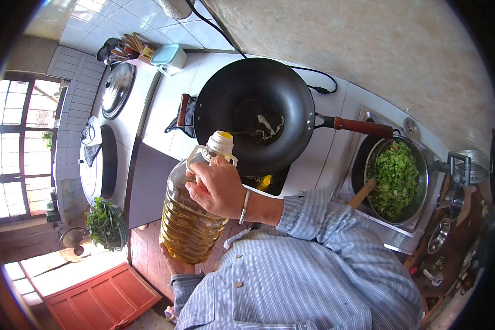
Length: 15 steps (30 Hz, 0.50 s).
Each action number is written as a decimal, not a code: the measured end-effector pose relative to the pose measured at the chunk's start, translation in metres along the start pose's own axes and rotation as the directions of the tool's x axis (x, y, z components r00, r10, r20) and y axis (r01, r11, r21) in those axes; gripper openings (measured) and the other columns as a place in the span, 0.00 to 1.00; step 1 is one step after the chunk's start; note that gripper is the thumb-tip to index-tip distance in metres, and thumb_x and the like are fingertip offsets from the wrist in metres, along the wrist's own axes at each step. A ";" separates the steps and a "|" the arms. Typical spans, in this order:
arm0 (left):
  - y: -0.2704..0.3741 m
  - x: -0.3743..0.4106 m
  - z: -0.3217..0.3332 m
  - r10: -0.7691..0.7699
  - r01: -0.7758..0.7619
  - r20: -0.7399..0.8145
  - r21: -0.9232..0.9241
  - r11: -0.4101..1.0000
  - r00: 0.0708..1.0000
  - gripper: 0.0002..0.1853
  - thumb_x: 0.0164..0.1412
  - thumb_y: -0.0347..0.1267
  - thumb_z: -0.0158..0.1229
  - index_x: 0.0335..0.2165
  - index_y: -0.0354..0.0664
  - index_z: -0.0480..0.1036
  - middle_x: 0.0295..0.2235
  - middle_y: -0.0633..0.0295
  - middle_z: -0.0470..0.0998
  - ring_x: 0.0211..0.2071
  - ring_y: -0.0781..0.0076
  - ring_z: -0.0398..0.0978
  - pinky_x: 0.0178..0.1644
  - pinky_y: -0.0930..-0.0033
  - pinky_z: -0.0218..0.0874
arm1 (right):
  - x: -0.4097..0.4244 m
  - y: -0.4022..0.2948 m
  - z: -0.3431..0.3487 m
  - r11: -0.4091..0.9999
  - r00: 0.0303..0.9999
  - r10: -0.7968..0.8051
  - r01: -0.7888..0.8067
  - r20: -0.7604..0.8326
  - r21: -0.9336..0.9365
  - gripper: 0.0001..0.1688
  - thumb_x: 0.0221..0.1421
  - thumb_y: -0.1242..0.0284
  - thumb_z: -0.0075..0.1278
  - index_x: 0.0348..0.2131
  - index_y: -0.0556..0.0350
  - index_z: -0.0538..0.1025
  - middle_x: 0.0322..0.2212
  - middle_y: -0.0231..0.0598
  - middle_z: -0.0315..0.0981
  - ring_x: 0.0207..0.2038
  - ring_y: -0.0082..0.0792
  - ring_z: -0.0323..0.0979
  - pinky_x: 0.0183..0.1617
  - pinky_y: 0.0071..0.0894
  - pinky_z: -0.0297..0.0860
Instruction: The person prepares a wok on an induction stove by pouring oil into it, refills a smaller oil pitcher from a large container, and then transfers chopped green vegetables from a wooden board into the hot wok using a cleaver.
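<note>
A large clear plastic bottle of yellow oil [194, 222] leans with its white neck at the near left rim of a black wok [288, 95]. My right hand [218, 185], with a bracelet on its wrist, grips the bottle by the handle at its neck. Low on the bottle's side, my left hand [176, 260] supports its base, partly hidden behind it. Shiny liquid and a pale streak lie in the wok's bottom. I cannot tell whether oil is flowing from the bottle's mouth. Under the wok, part of a black cooktop [268, 183] shows a lit yellow spot.
The wok's wooden handle [363, 126] points right, over a stove with a pan of chopped greens [398, 181]. A dark cloth [185, 126] is at the wok's left. Farther left are a metal lid [117, 90], a utensil holder [142, 57] and leafy greens in a basket [103, 227].
</note>
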<state>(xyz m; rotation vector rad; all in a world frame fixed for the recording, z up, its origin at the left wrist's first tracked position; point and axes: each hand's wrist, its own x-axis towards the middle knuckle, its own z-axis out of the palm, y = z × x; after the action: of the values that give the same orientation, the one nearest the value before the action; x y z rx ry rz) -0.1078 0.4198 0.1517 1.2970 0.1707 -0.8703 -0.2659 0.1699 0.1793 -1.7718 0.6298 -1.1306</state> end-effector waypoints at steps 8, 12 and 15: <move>-0.007 -0.001 0.002 -0.015 0.016 0.030 -0.026 1.000 0.999 0.31 0.55 0.52 0.45 0.50 0.42 0.60 0.50 0.58 0.63 0.51 0.58 0.60 0.54 0.54 0.53 | 0.006 -0.007 -0.001 1.000 1.000 -0.007 0.006 -0.011 -0.029 0.11 0.43 0.72 0.51 0.29 0.56 0.69 0.13 0.31 0.66 0.18 0.34 0.61 0.30 0.33 0.58; -0.009 0.002 -0.001 0.006 -0.003 0.049 -0.046 0.999 0.999 0.31 0.55 0.51 0.45 0.50 0.42 0.60 0.49 0.57 0.64 0.50 0.59 0.61 0.53 0.55 0.54 | 0.004 -0.006 -0.001 0.999 1.000 0.025 -0.025 -0.003 -0.034 0.11 0.42 0.71 0.51 0.29 0.56 0.69 0.13 0.32 0.66 0.18 0.33 0.61 0.29 0.33 0.58; -0.007 -0.002 0.003 0.015 -0.012 0.067 -0.044 0.999 0.998 0.29 0.55 0.50 0.46 0.49 0.42 0.59 0.48 0.58 0.65 0.49 0.61 0.62 0.53 0.58 0.55 | 0.003 -0.004 -0.001 0.999 1.000 0.017 -0.018 -0.016 -0.044 0.11 0.42 0.71 0.51 0.29 0.56 0.69 0.13 0.32 0.67 0.18 0.33 0.61 0.29 0.33 0.58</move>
<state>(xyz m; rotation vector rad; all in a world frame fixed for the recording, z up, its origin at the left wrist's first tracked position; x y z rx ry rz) -0.1154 0.4179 0.1484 1.2251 0.1274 -0.8927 -0.2661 0.1694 0.1845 -1.7934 0.6833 -1.1273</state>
